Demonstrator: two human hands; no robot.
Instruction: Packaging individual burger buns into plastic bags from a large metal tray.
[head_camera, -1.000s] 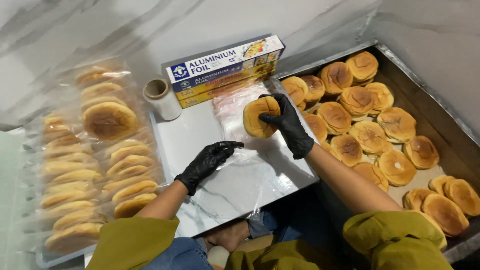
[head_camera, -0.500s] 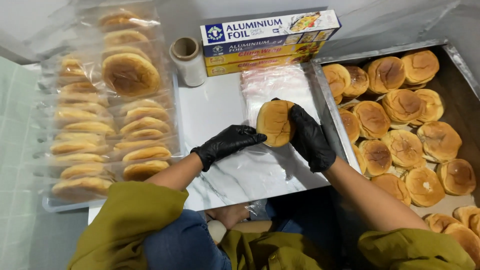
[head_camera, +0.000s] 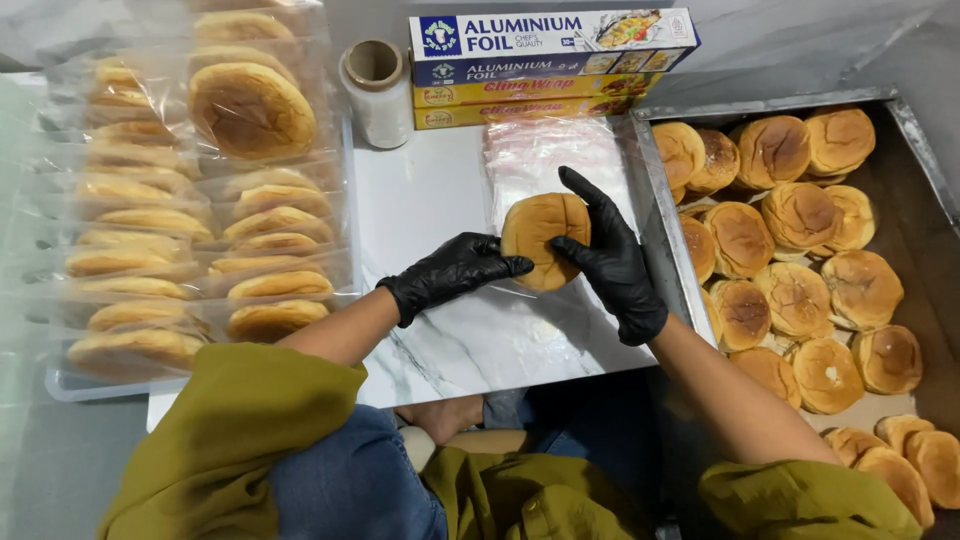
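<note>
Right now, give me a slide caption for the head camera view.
Both gloved hands, left and right, hold a bun over clear plastic wrap, between wrapped buns and a tray of buns.

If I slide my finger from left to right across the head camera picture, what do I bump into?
Wrapped buns in a clear tray → roll of cling film → left hand → bun being held → right hand → metal tray of unwrapped buns.
</note>
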